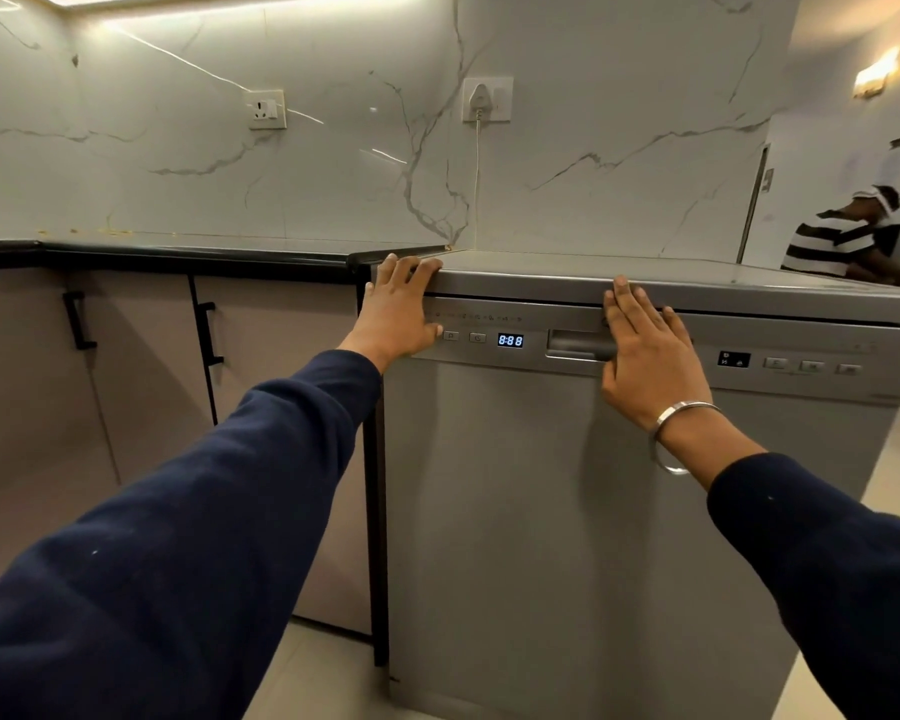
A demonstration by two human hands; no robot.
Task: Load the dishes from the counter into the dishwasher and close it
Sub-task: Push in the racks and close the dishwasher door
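Observation:
The silver dishwasher point(515, 511) stands in front of me with its door upright against the body. Its display reads 8:88. My left hand point(398, 309) lies flat on the door's top left corner, fingers spread over the upper edge. Flat against the control panel, my right hand point(645, 356) covers the right end of the recessed handle point(578, 348); a metal bangle is on that wrist. Neither hand holds anything. No dishes are in view.
A black-edged counter point(178, 254) runs left of the dishwasher over beige cabinets point(141, 366) with black handles. A plugged cable point(476, 174) hangs down the marble wall. A person in a striped shirt point(842, 241) sits at the far right.

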